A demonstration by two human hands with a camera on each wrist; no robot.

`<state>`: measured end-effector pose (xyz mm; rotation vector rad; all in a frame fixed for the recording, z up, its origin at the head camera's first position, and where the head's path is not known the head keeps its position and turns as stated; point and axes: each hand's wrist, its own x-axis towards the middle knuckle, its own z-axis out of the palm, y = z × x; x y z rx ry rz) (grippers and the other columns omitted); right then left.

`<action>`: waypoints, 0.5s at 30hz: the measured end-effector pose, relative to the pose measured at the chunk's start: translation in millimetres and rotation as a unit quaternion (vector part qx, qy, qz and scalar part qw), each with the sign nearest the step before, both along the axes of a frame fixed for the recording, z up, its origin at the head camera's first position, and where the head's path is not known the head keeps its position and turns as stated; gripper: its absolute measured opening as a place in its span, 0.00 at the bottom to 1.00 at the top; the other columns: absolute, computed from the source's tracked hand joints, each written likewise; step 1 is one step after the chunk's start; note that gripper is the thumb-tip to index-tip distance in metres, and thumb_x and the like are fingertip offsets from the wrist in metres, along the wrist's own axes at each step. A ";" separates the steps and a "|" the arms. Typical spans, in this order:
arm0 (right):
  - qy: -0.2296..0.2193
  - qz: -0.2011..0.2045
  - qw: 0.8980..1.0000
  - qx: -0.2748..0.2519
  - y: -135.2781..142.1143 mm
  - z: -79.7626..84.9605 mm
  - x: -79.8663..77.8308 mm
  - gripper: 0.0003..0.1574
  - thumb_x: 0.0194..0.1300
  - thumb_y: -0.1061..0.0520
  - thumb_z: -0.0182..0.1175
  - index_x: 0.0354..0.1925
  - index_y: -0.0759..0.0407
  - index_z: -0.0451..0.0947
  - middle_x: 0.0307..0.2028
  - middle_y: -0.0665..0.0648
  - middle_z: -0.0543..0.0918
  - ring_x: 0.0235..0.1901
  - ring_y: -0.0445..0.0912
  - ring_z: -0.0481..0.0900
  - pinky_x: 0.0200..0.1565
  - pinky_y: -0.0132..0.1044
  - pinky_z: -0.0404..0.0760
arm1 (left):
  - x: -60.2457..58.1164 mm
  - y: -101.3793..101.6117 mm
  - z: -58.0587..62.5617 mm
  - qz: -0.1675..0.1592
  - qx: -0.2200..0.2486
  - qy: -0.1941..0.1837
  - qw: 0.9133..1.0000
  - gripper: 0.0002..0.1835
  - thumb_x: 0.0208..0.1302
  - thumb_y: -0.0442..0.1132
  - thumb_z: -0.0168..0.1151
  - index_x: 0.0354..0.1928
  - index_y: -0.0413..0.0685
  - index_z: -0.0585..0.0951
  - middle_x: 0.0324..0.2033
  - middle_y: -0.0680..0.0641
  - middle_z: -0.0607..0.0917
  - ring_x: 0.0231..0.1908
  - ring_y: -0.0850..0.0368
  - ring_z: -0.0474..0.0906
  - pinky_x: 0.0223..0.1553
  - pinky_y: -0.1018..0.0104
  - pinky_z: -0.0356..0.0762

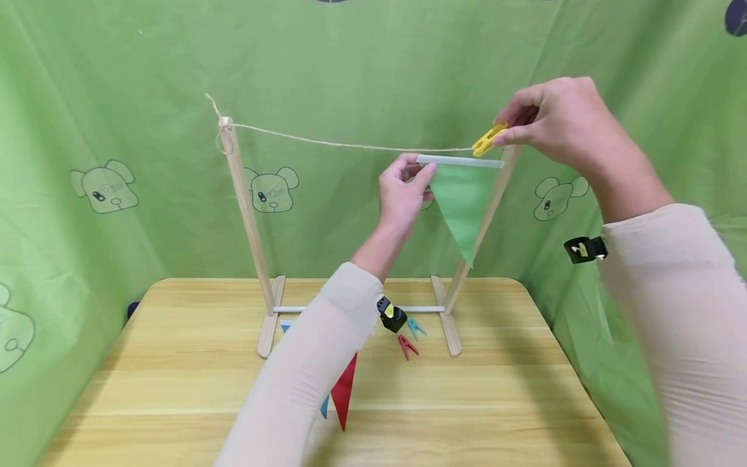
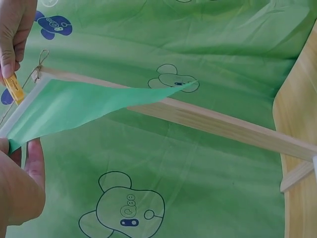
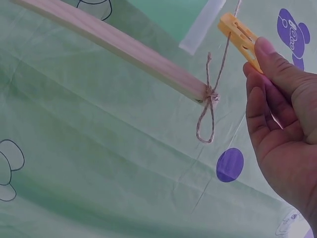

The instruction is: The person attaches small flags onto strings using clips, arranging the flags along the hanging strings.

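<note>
A green triangular pennant (image 1: 465, 194) with a white top strip hangs point down from my left hand (image 1: 403, 188), which pinches the strip's left end between thumb and fingers. My right hand (image 1: 563, 123) pinches a yellow clothespin (image 1: 489, 139) by its handle end. The clothespin's tip is at the string (image 1: 350, 144), just above the white strip. In the right wrist view the string passes by the tip of the yellow clothespin (image 3: 240, 39), and the strip's end stands a little apart from it. Whether the clothespin bites the string I cannot tell.
Two wooden posts (image 1: 248, 214) on feet carry the string, joined low by a white rod (image 1: 420, 309). On the table (image 1: 496, 402) lie a red clothespin (image 1: 408, 347), a blue clothespin (image 1: 416, 328) and a red pennant (image 1: 344, 392). Blue pennant parts show beside my left sleeve (image 1: 309, 363).
</note>
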<state>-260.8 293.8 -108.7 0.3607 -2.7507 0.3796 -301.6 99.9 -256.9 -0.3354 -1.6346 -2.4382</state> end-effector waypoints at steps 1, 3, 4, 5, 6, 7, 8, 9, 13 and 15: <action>0.001 0.000 1.000 0.002 0.0 -0.4 -0.2 0.16 0.62 0.49 0.75 0.45 0.55 0.89 0.36 0.52 0.90 0.29 0.30 0.78 0.29 0.21 0.74 | -0.4 0.5 0.3 0.000 0.002 0.000 1.000 0.06 0.68 0.31 0.68 0.44 0.40 0.83 0.32 0.52 0.81 0.24 0.61 0.75 0.31 0.62 0.86; 0.005 0.001 1.000 0.004 0.0 -1.4 -0.4 0.15 0.63 0.50 0.75 0.45 0.55 0.89 0.37 0.54 0.90 0.29 0.30 0.78 0.29 0.21 0.74 | -0.8 1.6 0.8 0.000 0.008 -0.001 1.000 0.06 0.68 0.31 0.68 0.44 0.40 0.83 0.32 0.52 0.81 0.24 0.61 0.75 0.29 0.64 0.85; 0.006 0.001 1.000 0.005 0.0 -1.9 -0.5 0.15 0.63 0.50 0.75 0.45 0.55 0.89 0.38 0.55 0.90 0.29 0.30 0.78 0.29 0.21 0.74 | -1.0 2.0 1.1 0.001 0.011 -0.001 1.000 0.06 0.68 0.31 0.68 0.44 0.40 0.84 0.32 0.52 0.81 0.24 0.61 0.75 0.28 0.65 0.84; 0.005 0.001 1.000 0.006 -0.2 -2.2 -0.6 0.15 0.63 0.50 0.75 0.45 0.56 0.89 0.39 0.56 0.90 0.29 0.31 0.78 0.29 0.21 0.74 | -1.0 2.5 1.2 0.001 0.015 -0.001 1.000 0.06 0.68 0.31 0.68 0.44 0.40 0.84 0.31 0.52 0.81 0.24 0.62 0.75 0.27 0.67 0.83; 0.005 0.001 1.000 0.008 -0.3 -2.5 -0.5 0.15 0.63 0.50 0.74 0.45 0.55 0.89 0.39 0.56 0.90 0.29 0.31 0.78 0.29 0.21 0.74 | -0.8 2.8 1.3 0.001 0.017 -0.002 1.000 0.06 0.68 0.31 0.68 0.44 0.40 0.83 0.31 0.52 0.81 0.24 0.62 0.75 0.27 0.68 0.82; 0.006 0.001 1.000 0.010 -0.5 -2.7 -0.5 0.15 0.63 0.50 0.74 0.45 0.55 0.89 0.39 0.57 0.90 0.29 0.31 0.78 0.29 0.21 0.74 | -0.5 3.0 1.6 0.002 0.020 -0.003 1.000 0.06 0.68 0.30 0.68 0.44 0.40 0.84 0.31 0.52 0.81 0.23 0.61 0.75 0.26 0.69 0.82; 0.006 0.001 1.000 0.011 -0.8 -2.9 -0.5 0.15 0.63 0.50 0.74 0.45 0.55 0.89 0.40 0.57 0.90 0.29 0.31 0.77 0.29 0.21 0.74 | -0.2 3.2 1.7 0.003 0.022 -0.002 1.000 0.06 0.68 0.30 0.67 0.44 0.40 0.84 0.31 0.52 0.81 0.23 0.61 0.74 0.26 0.69 0.81; 0.005 0.000 1.000 0.012 -1.1 -2.9 -0.6 0.15 0.64 0.50 0.74 0.45 0.55 0.89 0.40 0.57 0.91 0.29 0.31 0.77 0.29 0.21 0.74 | 0.0 3.4 1.7 0.004 0.023 -0.001 1.000 0.05 0.68 0.30 0.67 0.44 0.40 0.84 0.31 0.52 0.81 0.23 0.61 0.74 0.26 0.69 0.81; 0.005 0.003 1.000 0.021 -2.4 -2.5 -1.4 0.15 0.64 0.50 0.74 0.45 0.57 0.89 0.40 0.58 0.91 0.29 0.30 0.77 0.29 0.21 0.73 | 1.1 4.5 2.5 0.008 0.025 0.003 1.000 0.05 0.68 0.30 0.67 0.44 0.39 0.83 0.31 0.52 0.81 0.23 0.62 0.74 0.25 0.69 0.80; 0.007 0.004 1.000 0.028 -2.9 -2.4 -1.7 0.15 0.64 0.51 0.74 0.45 0.58 0.89 0.39 0.58 0.91 0.28 0.30 0.77 0.29 0.21 0.73 | 1.3 5.6 2.7 0.009 0.025 0.005 1.000 0.05 0.68 0.30 0.67 0.44 0.39 0.83 0.31 0.52 0.81 0.22 0.62 0.73 0.24 0.70 0.79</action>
